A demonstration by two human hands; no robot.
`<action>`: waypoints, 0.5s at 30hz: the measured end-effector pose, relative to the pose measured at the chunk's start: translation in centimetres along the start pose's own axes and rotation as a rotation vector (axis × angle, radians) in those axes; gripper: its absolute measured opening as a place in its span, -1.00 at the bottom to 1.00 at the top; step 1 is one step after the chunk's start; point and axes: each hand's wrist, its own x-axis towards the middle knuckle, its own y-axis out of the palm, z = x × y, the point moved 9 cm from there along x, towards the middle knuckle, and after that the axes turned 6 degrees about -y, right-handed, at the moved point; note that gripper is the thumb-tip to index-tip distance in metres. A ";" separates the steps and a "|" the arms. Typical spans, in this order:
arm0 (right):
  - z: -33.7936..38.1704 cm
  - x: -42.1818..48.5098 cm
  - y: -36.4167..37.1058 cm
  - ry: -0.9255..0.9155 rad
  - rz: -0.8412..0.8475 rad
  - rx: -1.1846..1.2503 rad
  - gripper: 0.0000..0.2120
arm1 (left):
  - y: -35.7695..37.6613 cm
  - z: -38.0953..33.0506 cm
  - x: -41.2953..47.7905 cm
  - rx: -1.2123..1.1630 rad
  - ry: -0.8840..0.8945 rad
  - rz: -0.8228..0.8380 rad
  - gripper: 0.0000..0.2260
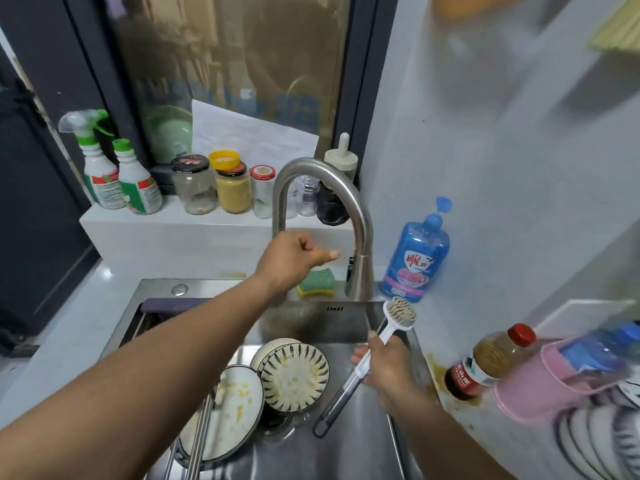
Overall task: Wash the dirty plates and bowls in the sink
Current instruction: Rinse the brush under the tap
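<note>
In the steel sink (349, 441) lies a white dirty plate (232, 410) smeared with yellow scraps. Beside it lean two stacked bowls (294, 375) with dark striped rims. Metal chopsticks (201, 441) rest across the plate. My right hand (384, 368) grips the white handle of a dish brush (400, 310), bristle head up at the sink's right rim. My left hand (294, 259) is stretched out in front of the stem of the curved faucet (360, 237), fingers curled, one finger pointing right. Nothing shows in that hand. No water runs.
A green-yellow sponge (317, 282) lies behind the sink and a blue soap bottle (417, 258) stands right of the faucet. A brown sauce bottle (485, 362), a pink holder (554, 386) and racked plates (595, 445) crowd the right counter. Jars (232, 185) and spray bottles (117, 178) line the ledge.
</note>
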 end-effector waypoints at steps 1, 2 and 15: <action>-0.4 0.1 0.3 0.012 0.001 0.032 -0.89 | -1.4 2.0 0.4 0.014 -0.037 -0.055 -0.61; -0.9 0.2 0.6 0.023 -0.001 0.059 -0.90 | -3.1 4.4 0.7 0.021 -0.082 -0.131 -0.68; -5.6 0.8 3.3 0.090 0.040 0.096 -0.86 | -5.8 15.7 4.2 0.235 -0.268 -0.177 -0.86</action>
